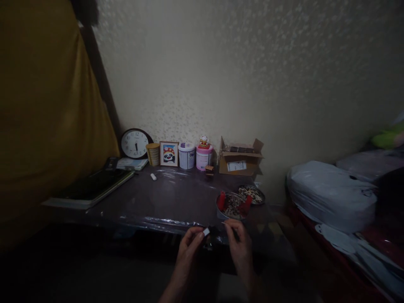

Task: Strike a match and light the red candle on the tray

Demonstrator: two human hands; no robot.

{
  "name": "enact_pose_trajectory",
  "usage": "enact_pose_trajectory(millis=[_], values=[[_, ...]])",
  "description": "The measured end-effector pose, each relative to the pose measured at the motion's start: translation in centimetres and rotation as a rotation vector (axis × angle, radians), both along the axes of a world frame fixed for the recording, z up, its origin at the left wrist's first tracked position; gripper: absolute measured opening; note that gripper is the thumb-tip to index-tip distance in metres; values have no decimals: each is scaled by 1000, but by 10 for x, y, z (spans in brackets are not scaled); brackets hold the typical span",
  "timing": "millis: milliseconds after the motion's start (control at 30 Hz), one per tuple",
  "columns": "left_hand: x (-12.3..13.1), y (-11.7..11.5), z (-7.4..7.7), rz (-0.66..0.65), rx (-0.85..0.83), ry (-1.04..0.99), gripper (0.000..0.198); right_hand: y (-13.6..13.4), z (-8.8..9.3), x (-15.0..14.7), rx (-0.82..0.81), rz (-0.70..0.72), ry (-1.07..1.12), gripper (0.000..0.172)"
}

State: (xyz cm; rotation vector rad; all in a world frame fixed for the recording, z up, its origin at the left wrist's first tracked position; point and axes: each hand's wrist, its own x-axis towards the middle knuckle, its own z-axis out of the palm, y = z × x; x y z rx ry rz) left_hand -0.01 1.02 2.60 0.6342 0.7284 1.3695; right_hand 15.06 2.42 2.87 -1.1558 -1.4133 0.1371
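Our left hand (188, 246) pinches a small white piece (206, 231) just off the tabletop's (164, 198) front edge, fingers clamped on its end. It looks light and stiff, so its narrow sides suit a pinch. Our right hand (240, 244) hovers close beside it, fingertips together — around what, we cannot tell — near the round tin (219, 212).

White object (206, 231) too small, dim

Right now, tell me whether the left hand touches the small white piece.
Touching: head view shows the left hand pinching the small white piece at its fingertips.
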Motion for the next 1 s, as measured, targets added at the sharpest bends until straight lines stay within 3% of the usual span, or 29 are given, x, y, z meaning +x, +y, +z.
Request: enact_pose_trajectory(millis=[167, 300, 433, 600, 833, 1000], values=[[0, 2, -3, 12, 37, 25, 21, -11, 5, -11, 21, 60, -9, 10], [0, 1, -5, 5, 49, 33, 22, -16, 7, -17, 71, 113, -136, 13], [1, 0, -2, -1, 48, 11, 20, -23, 13, -15, 132, 95, -193, 14], [1, -1, 1, 14, 30, 2, 21, -19, 6, -11, 103, 169, -292, 18], [0, -2, 2, -3, 49, 10, 15, 2, 2, 1, -20, -14, 63, 11], [-2, -4, 4, 6, 59, 21, 14, 3, 6, 12, -90, -122, 175, 13]])
